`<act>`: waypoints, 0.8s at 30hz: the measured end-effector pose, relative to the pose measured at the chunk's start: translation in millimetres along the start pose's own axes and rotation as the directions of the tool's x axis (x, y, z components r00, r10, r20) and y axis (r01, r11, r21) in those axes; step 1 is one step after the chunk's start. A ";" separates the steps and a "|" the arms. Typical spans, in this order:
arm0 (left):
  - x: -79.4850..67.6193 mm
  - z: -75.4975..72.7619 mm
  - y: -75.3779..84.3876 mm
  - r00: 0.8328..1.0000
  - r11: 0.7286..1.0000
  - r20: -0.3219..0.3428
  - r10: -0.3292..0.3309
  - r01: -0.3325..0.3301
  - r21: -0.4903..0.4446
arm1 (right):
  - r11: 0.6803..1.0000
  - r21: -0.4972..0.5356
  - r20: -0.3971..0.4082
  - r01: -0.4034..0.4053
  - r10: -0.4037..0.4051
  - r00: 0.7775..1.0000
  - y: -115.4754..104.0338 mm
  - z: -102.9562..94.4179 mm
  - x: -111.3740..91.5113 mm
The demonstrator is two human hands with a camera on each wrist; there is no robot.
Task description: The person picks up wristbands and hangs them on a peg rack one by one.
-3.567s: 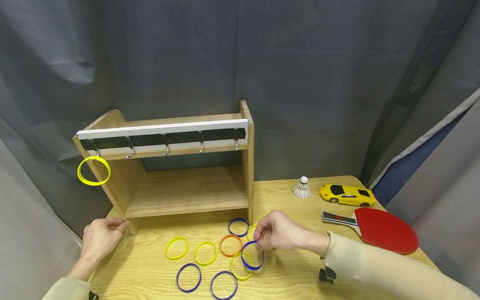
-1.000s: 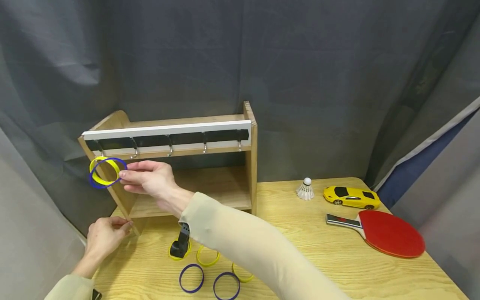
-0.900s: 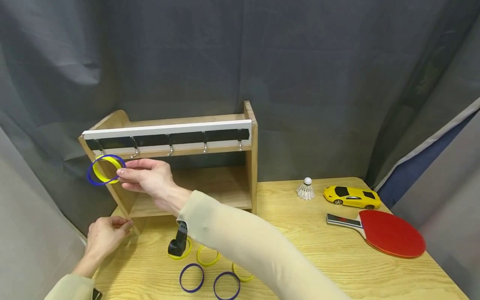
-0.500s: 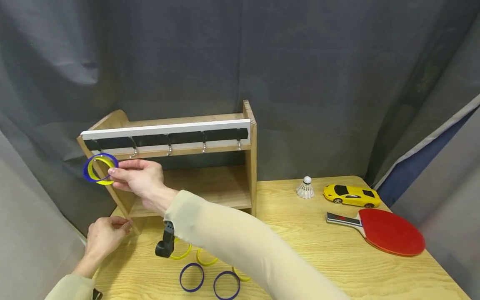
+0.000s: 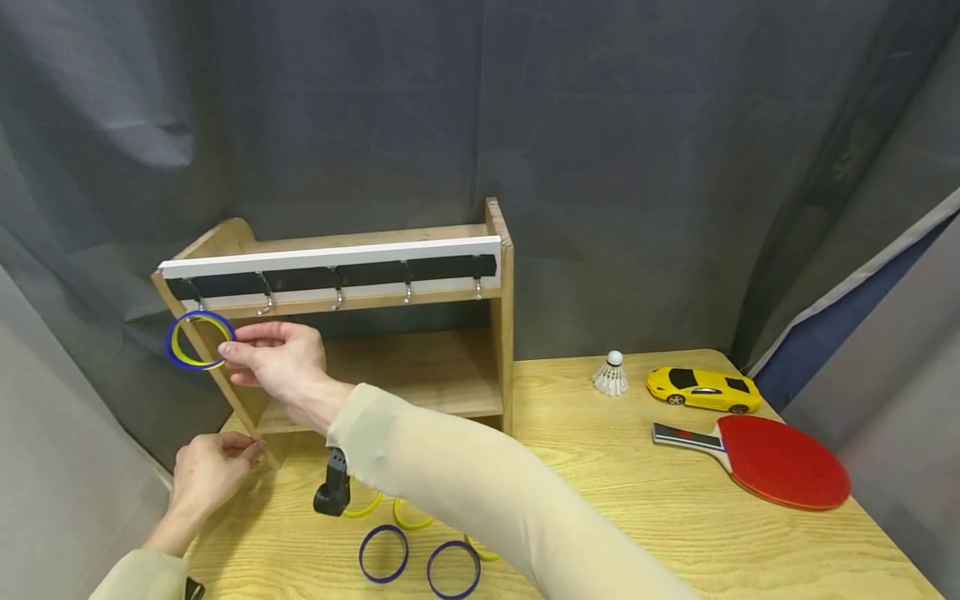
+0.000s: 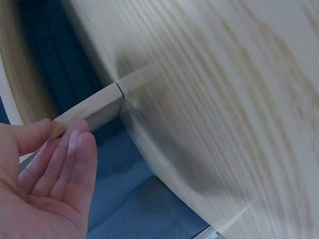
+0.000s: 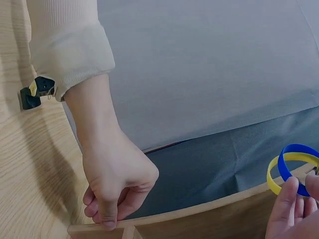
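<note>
My right hand (image 5: 281, 354) pinches a blue silicone wristband (image 5: 170, 350) between thumb and fingers, at the leftmost hook (image 5: 197, 293) of the small wooden shelf (image 5: 504, 333). A yellow wristband (image 7: 271, 175) hangs from that hook, and the blue one overlaps it almost ring on ring in the head view. In the right wrist view, the blue band sits slightly to the right of the yellow one. Lower down, my left hand (image 5: 210, 471) grips the front edge of the shelf's left side panel with thumb and fingertips; the left wrist view shows that grip close up.
Blue wristbands (image 5: 363, 567) and yellow wristbands (image 5: 401, 518) lie on the table, some partly behind my right forearm. A shuttlecock (image 5: 611, 377), yellow toy car (image 5: 703, 390) and red table-tennis bat (image 5: 783, 462) are at the right. Dark curtain (image 5: 637, 167) hangs behind.
My right hand has lifted the blue wristband off the table to the leftmost hook, then shifted slightly left, bringing it over the yellow one. My left hand stays on the shelf.
</note>
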State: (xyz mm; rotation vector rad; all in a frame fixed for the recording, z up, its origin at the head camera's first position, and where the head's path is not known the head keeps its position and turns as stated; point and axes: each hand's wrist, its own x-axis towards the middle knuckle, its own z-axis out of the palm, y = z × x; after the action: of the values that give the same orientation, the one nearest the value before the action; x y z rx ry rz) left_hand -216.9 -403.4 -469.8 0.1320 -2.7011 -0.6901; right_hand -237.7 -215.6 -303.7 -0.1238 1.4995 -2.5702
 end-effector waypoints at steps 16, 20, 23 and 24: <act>-0.3 0.3 0.6 1.000 1.000 0.011 -0.012 0.012 0.005 | 0.994 -0.109 0.076 0.018 -0.010 0.997 2.0 -30.3 -9.7; -0.9 1.6 0.6 1.000 1.000 -0.007 -0.009 0.009 0.012 | 0.989 -0.146 0.156 0.024 -0.001 0.988 4.3 -61.2 -15.9; -3.2 2.9 1.4 1.000 1.000 -0.029 -0.011 0.011 0.016 | 0.974 -0.223 0.227 0.028 0.024 0.974 3.6 -89.1 -24.5; -4.1 3.2 1.8 0.999 1.000 -0.034 -0.011 0.012 0.016 | 0.967 -0.254 0.253 0.027 0.039 0.967 2.6 -98.7 -28.5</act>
State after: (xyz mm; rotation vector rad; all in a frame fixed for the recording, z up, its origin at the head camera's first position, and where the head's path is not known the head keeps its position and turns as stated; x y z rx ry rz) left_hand -214.2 -399.7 -472.9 0.1617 -2.6762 -0.6635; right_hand -224.6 -127.2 -354.3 -0.4636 1.7129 -2.2376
